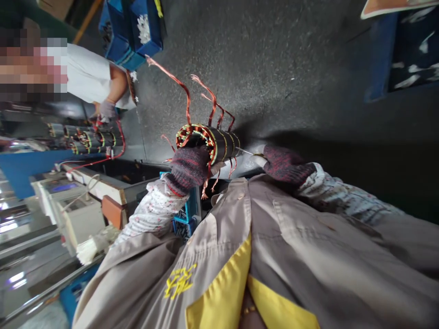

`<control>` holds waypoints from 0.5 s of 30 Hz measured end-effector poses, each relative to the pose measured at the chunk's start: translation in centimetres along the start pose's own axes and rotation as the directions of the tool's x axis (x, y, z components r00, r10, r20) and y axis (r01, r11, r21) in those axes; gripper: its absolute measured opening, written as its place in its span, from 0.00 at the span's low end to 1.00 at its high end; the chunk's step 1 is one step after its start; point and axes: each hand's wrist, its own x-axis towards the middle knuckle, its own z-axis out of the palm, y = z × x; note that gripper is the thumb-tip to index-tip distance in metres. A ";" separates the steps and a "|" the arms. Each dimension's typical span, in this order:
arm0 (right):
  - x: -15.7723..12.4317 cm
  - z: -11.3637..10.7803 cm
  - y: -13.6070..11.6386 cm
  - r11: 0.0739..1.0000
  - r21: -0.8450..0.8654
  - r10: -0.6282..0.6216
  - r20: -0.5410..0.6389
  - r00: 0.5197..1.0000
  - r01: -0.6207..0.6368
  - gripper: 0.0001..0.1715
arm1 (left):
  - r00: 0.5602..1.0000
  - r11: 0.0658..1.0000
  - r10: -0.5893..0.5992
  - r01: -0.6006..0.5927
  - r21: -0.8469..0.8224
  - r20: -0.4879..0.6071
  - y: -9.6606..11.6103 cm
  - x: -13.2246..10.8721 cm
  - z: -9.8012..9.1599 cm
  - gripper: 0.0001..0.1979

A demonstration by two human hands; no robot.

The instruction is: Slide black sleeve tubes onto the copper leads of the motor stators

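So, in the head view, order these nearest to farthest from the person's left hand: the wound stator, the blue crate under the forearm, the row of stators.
1. Wound stator: held in the left hand.
2. Blue crate: below, under the forearm.
3. Row of stators: far left, beside a co-worker.
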 end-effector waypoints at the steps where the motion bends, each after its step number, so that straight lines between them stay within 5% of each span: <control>1: 0.4 0.1 0.0 1.000 0.003 -0.021 0.015 1.000 0.021 0.21 | 0.998 0.999 -0.038 0.037 0.015 0.044 0.2 0.0 -0.3 0.30; 15: 1.4 -1.0 -1.6 0.996 -0.083 -0.023 0.069 0.997 0.028 0.28 | 0.997 0.999 -0.038 0.036 0.020 0.071 -0.6 0.2 1.0 0.22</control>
